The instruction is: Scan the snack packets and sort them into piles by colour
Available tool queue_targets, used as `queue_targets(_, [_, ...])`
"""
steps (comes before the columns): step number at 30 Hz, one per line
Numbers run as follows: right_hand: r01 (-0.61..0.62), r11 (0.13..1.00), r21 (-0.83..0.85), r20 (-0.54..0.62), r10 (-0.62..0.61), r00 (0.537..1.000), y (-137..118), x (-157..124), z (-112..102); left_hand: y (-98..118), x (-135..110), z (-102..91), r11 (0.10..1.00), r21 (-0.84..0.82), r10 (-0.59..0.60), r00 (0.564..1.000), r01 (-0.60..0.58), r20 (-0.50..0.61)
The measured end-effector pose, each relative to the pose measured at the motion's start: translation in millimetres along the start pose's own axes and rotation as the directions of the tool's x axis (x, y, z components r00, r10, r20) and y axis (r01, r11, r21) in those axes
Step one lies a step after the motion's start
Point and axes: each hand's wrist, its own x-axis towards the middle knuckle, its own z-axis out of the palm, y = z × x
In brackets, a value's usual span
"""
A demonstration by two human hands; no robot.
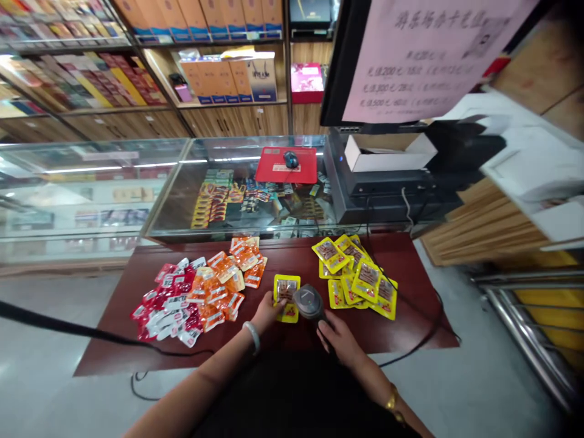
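The yellow packet (286, 291) is near the middle of the dark red worktop (292, 252), right in front of the person. The left hand (268, 311) has its grip closed on the packet's lower left side, with the thumb on the front. I cannot tell if the packet lies flat or is lifted a little. The right hand (338, 336) has its grip closed around the handle of a dark scanner (309, 300). The round head of the scanner is just beside the packet, at its right edge. To the right is a messy pile of more yellow packets (367, 280), some on top of others. To the left is a heap of orange packets (218, 291), and next to it, touching, a heap of red and white packets (170, 304). The left wrist has a pale bangle (252, 338), and the right wrist has a gold band (392, 398). A black cord (424, 337) runs over the right side of the worktop. Behind the worktop is a glass case (219, 230) with small things in it. A red mat (269, 170) with a dark mouse (291, 159) lies on top of the case.
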Motion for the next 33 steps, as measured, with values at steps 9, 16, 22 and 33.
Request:
queue_targets(9, [0.085, 0.992, 0.095, -0.314, -0.051, 0.948, -23.8, -14.5, -32.1, 44.5, 15.5, 117.3, 0.982, -0.110, 0.184, 0.898, -0.152, 0.400])
queue_targets(16, [0.040, 0.997, 0.059, -0.203, -0.027, 0.979, -21.0, -1.2, -25.3, 41.8, 34.7, 30.6, 0.860, 0.385, 0.358, 0.934, -0.335, 0.013])
queue_targets(22, [0.038, 0.996, -0.074, 0.017, -0.037, 0.999, -15.6, 20.5, 16.9, 59.4, 45.8, -57.3, 0.574, 0.787, 0.504, 0.855, -0.226, -0.122])
queue_targets(33, [0.058, 0.979, -0.196, 0.130, -0.033, 0.991, -19.0, 54.3, 59.4, 55.5, 57.2, -91.2, 0.079, 0.991, 0.244, 0.966, -0.105, 0.083])
